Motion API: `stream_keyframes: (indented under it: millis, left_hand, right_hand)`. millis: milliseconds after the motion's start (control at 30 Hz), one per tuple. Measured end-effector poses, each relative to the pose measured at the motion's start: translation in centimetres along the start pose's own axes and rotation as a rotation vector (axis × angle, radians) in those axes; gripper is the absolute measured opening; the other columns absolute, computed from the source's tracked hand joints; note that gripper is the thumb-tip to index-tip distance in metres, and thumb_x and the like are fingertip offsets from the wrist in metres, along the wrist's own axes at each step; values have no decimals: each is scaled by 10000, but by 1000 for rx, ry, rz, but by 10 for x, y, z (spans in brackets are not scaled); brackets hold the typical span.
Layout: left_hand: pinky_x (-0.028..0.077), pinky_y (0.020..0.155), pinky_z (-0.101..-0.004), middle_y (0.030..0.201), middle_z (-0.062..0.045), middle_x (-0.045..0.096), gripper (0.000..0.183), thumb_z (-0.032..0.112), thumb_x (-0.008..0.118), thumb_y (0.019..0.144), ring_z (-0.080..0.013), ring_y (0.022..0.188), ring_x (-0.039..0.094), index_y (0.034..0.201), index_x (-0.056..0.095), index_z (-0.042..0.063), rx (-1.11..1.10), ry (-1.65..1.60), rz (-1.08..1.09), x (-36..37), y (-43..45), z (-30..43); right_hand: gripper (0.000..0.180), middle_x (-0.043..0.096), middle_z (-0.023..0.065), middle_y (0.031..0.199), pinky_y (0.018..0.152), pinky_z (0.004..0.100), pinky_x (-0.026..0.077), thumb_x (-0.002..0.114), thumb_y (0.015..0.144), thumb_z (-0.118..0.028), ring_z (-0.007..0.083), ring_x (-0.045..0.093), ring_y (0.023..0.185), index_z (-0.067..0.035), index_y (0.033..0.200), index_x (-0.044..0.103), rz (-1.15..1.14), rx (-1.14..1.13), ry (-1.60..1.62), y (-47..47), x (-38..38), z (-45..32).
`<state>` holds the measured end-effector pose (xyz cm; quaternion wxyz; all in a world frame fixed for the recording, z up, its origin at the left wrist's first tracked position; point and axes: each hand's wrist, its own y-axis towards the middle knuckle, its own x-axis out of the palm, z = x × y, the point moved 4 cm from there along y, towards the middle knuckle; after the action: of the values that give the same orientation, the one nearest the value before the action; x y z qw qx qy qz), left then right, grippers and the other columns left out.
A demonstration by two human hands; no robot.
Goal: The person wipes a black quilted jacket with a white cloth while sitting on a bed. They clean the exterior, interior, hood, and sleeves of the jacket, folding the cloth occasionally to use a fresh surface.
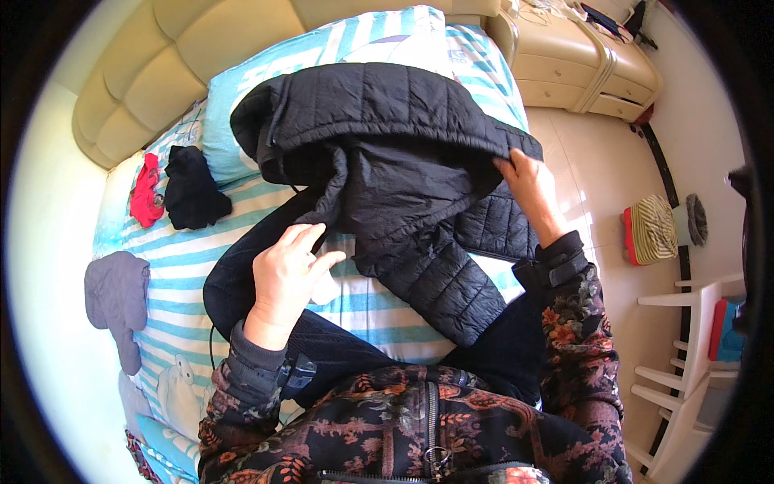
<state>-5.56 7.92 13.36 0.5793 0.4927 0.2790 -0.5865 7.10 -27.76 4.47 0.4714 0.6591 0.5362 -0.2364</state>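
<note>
A black quilted puffer jacket [423,242] lies spread over the bed and across my lap, its elasticated hem raised towards the pillow and its lining showing. My right hand [529,184] pinches the hem at its right end, thumb on the inside. At the jacket's left edge is my left hand [296,266], its fingertips near the bunched black edge and its thumb apart; whether the fingers grip the fabric cannot be told. One sleeve hangs down between my legs. The jacket hides part of the striped pillow [242,109].
A blue-and-white striped sheet [181,266] covers the bed. A red cloth [146,190], a black garment [193,187] and a grey garment [118,296] lie at left. Beyond are a padded headboard [175,48] and a cream cabinet [562,54]. A white plastic rack [695,357] stands at right.
</note>
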Motion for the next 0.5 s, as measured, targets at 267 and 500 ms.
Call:
stream_keyframes:
  millis: [267, 500]
  left_hand:
    - [520, 752, -261, 938, -91, 702, 335, 297, 692, 936, -165, 841, 679, 1093, 687, 0, -187, -569, 181, -19, 19, -28]
    - [478, 869, -261, 975, -67, 662, 544, 516, 518, 998, -125, 942, 614, 1118, 671, 7, -429, -1277, 134, 13, 35, 2]
  right_hand:
    - [360, 652, 209, 742, 652, 454, 522, 678, 898, -348, 400, 659, 728, 3, 837, 630, -272, -15, -22, -21, 33, 6]
    - [443, 671, 91, 764, 702, 301, 559, 661, 943, -410, 141, 662, 711, 31, 953, 706, -748, 170, 663, -46, -7, -58]
